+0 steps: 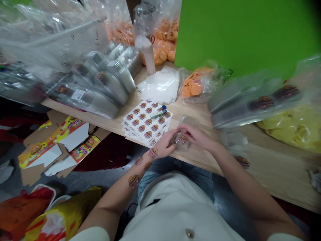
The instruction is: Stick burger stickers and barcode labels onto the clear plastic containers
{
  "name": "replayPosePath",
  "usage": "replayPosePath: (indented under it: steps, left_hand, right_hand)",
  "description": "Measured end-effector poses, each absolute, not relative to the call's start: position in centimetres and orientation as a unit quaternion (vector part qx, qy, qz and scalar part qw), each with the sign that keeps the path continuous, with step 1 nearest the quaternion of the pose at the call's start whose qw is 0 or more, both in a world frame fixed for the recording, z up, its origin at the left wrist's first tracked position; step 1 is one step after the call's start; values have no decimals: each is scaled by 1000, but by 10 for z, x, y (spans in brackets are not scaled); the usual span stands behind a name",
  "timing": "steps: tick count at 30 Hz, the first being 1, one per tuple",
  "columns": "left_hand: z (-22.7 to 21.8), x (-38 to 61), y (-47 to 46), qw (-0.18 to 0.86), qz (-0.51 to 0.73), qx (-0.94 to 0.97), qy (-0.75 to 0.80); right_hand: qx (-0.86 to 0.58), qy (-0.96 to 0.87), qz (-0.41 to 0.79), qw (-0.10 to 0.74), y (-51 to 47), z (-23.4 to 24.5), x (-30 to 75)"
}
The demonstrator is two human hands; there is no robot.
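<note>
Both my hands meet at the near edge of the wooden table (263, 164) on a small clear plastic case (182, 139) that bears a burger sticker. My left hand (164, 145) grips the case from the left with curled fingers. My right hand (197, 135) pinches it from the right and above. Several burger stickers (152, 152) cling to my left wrist and forearm. Just left of my hands lie sheets of burger stickers (145, 122), with a blue-ended tool (160, 113) resting on them.
Clear packaged cases (100, 83) are piled at the left. Bags of orange discs (193, 85) and a white bottle (149, 55) stand behind, white sheets (160, 85) lie between. Bagged cases (253, 100) and yellow pieces (293, 125) sit at right. Printed cardboard (57, 140) lies on the floor.
</note>
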State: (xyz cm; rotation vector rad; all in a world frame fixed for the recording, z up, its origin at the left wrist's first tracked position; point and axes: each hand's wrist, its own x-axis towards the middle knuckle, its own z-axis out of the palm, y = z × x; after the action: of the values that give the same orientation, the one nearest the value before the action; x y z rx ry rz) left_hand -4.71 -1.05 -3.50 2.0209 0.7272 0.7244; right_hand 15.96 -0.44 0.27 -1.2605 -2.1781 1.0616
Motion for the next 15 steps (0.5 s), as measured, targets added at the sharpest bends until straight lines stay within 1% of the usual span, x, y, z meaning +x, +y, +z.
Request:
replayPosePath:
  steps: [6, 11, 15]
  left_hand:
    - [-29, -43, -12, 436, 279, 789, 330]
    - [-29, -36, -13, 410, 272, 791, 364]
    - [-31, -32, -14, 387, 281, 793, 376]
  right_hand:
    - [-435, -804, 358, 194, -2, 5, 159]
    - [-430, -819, 336, 177, -1, 7, 156]
    - [-448, -835, 280, 153, -3, 9, 156]
